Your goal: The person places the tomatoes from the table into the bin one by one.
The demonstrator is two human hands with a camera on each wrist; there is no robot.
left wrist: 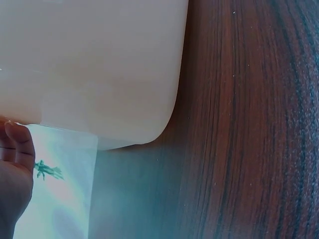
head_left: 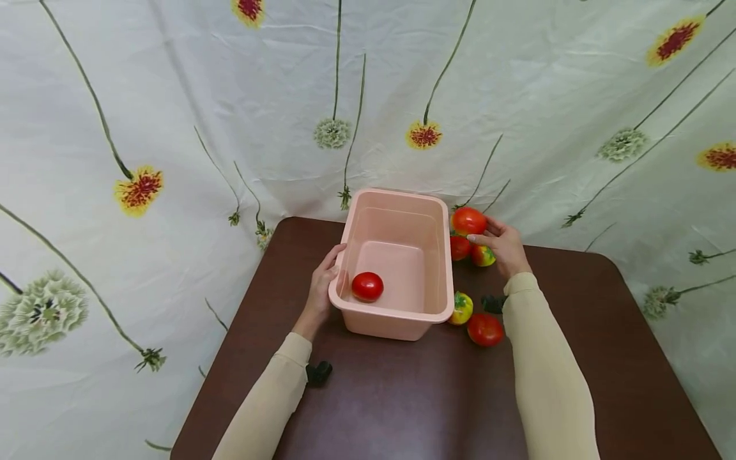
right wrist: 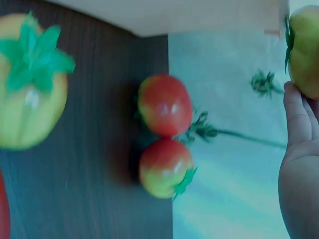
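My right hand (head_left: 506,249) has hold of a tomato (head_left: 468,221). My thumb and fingers are open just as wide as the tomato, and they pinch it. In the head view it looks red, but my right wrist view shows a yellow-green side with green leaves. It is outside the pink tub (head_left: 397,225), close to the right rim.

My left hand (head_left: 320,291) holds the tub at its left side. The fingers are bent by the rim, with only the wall in their grip. I cannot tell how far my thumb goes over.

Inside the tub is one red tomato (head_left: 367,287). It lies on the bottom, in the near left corner.

Two more tomatoes, the back one (head_left: 459,248) and the leafy one (head_left: 483,255), lie right of the tub, below my right hand. They sit side by side and look like they touch. Nearer me, a yellow tomato (head_left: 461,309) is by the tub's near right corner. A big red one (head_left: 485,329) is just beside it.

The tub is at the far part of the brown table (head_left: 402,396). Behind hangs a white cloth (head_left: 287,96) with flowers on it.
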